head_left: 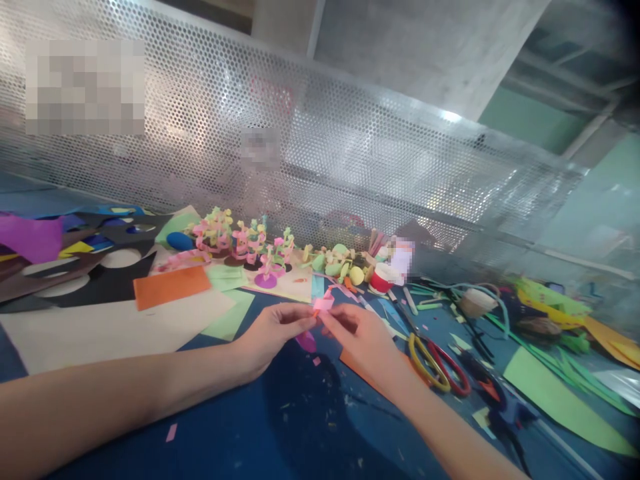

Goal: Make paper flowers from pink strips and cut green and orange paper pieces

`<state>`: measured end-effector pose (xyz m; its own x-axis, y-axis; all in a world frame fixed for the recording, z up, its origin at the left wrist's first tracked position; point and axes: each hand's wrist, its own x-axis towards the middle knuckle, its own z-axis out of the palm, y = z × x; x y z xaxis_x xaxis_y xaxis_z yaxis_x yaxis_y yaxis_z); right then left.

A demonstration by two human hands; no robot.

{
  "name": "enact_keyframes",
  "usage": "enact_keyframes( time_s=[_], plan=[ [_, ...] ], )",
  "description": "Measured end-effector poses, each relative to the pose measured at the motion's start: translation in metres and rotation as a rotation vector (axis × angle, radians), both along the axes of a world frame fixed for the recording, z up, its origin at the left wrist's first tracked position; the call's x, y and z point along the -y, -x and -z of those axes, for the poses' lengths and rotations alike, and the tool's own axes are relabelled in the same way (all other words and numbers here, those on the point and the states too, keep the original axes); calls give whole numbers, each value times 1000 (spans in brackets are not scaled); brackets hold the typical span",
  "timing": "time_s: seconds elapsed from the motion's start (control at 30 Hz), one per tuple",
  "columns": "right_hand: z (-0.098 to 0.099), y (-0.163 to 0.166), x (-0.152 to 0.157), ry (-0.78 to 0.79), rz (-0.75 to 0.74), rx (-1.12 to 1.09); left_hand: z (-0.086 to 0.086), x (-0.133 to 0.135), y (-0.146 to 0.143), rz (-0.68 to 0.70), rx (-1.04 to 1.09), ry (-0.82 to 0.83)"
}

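Two hands at it: left hand [280,327] and right hand [363,330] both pinch one pink paper piece [324,305] over the blue table [225,427]! One pair of scissors [445,367], two handles, lies near the right wrist.

The left grip [273,333] and right grip [366,341] pinch close together, bare forearms [150,387] angled inward.

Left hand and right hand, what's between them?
In the head view, a small pink piece lies between the left hand and the right hand, held by both.
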<state>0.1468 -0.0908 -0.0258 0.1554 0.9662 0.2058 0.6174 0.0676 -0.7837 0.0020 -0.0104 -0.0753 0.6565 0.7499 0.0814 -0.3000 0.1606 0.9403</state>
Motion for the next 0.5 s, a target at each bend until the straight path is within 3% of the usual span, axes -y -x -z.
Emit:
enact_keyframes(
  time_s=[0.27, 0.5],
  plan=[
    [-12, -29, 46, 196, 25, 216, 1, 0, 1, -23, -6, 88],
    [-17, -108, 100, 275, 369, 442, 1, -2, 0, -13, -15, 78]
  ],
)
